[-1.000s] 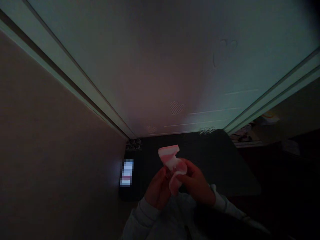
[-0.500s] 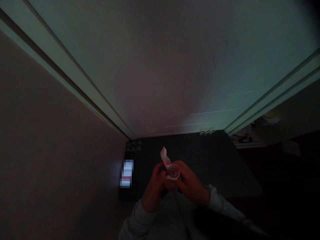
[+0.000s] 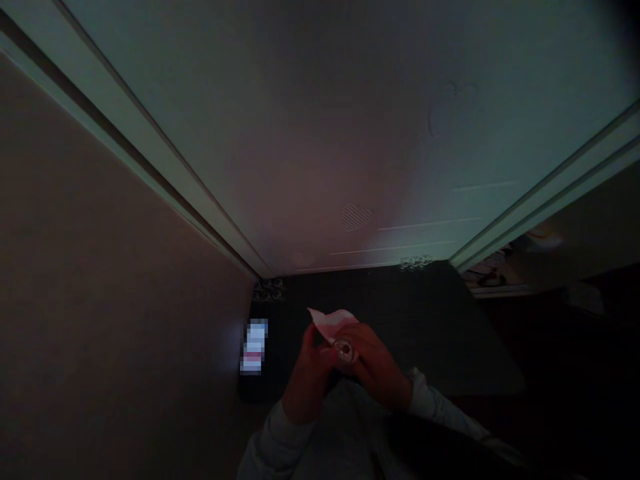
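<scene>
We are squeezing one pink roll (image 3: 345, 355) between our two hands, left hand (image 3: 309, 372) and right hand (image 3: 376, 365), low in the frame's middle; its long way is pointing at us; one loose flap (image 3: 334, 325) is pointing upper left.

One head-worn view, facing forward and down over a dark, round-cornered desk (image 3: 425, 327).
It looks from above the desk's near edge, with the bare left hand (image 3: 311, 373) and bare right hand (image 3: 377, 368) closer to the camera than the desk's surface, toward a pale panel with raised heart shapes (image 3: 320, 133) behind the far edge; both near corners fall within view.
</scene>
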Motion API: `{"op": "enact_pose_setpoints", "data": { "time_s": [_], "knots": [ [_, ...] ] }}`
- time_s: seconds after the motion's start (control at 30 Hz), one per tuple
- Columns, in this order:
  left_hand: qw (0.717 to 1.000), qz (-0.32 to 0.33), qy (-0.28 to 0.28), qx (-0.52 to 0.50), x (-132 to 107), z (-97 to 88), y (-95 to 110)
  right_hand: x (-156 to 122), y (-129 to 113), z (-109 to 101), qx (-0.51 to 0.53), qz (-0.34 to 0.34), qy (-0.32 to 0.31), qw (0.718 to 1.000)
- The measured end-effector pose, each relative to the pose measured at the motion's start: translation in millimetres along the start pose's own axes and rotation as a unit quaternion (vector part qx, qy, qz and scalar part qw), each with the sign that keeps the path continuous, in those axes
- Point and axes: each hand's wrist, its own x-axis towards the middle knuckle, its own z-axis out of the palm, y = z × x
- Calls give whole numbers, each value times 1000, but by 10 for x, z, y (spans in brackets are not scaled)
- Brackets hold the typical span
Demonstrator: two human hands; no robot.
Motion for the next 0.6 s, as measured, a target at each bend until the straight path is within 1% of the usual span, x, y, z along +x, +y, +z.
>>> {"op": "enact_pose_setpoints", "data": {
  "time_s": [0.07,0.17,0.23,0.33,0.4,0.47,0.6],
  "knots": [
    [1000,9,-1,-7,2,-20,-2,-12,10,2,-18,-3,-1,1000],
    [999,33,-4,37,17,-92,-18,-39,23,10,-41,9,-4,999],
    [995,56,-38,72,27,-138,-24,-56,22,12,-36,25,1,999],
    [984,87,-111,112,16,-165,-4,-71,10,-7,-7,55,9,998],
    [973,104,-140,152,-13,-160,24,-77,5,-29,6,82,16,996],
    [959,123,-151,208,-46,-159,49,-86,8,-49,12,114,28,993],
    [916,160,-144,339,-92,-201,62,-113,26,-61,34,159,41,986]
  ]
}}
